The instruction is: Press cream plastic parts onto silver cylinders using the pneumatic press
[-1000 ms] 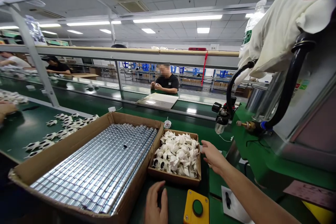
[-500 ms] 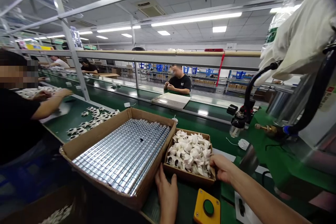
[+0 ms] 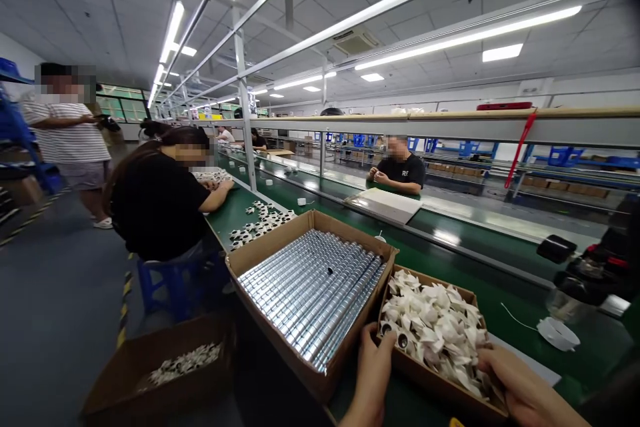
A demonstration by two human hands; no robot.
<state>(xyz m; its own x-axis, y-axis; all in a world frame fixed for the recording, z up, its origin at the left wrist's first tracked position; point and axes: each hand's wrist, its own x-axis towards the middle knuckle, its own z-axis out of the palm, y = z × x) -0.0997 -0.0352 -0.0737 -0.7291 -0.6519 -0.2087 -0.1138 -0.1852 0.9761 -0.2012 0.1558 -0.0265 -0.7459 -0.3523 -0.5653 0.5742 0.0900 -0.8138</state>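
A small cardboard box [image 3: 434,383] filled with white plastic parts with pointed fins [image 3: 434,320] is between my hands. My left hand [image 3: 371,370] grips its near left corner, thumb over the rim, other fingers partly hidden between this box and a larger one. My right hand [image 3: 515,377] is closed on the right wall, with some fingertips hidden by the box and the white parts. Directly left stands the larger cardboard box [image 3: 280,310], holding rows of shiny silver cylinders [image 3: 313,287]. One small dark piece [image 3: 330,271] lies on the cylinders.
More white parts [image 3: 260,221] lie on the green bench. A floor-level carton [image 3: 160,390] holds similar pieces. One co-worker [image 3: 160,200] sits at left, another [image 3: 403,170] across the bench; a person [image 3: 67,127] stands far left. A white round part with a wire [image 3: 557,333] lies at right.
The view has swung left, bringing in the aisle and the standing person. My left hand has gone from resting beside the small box to gripping its corner. My right hand keeps hold of the box.
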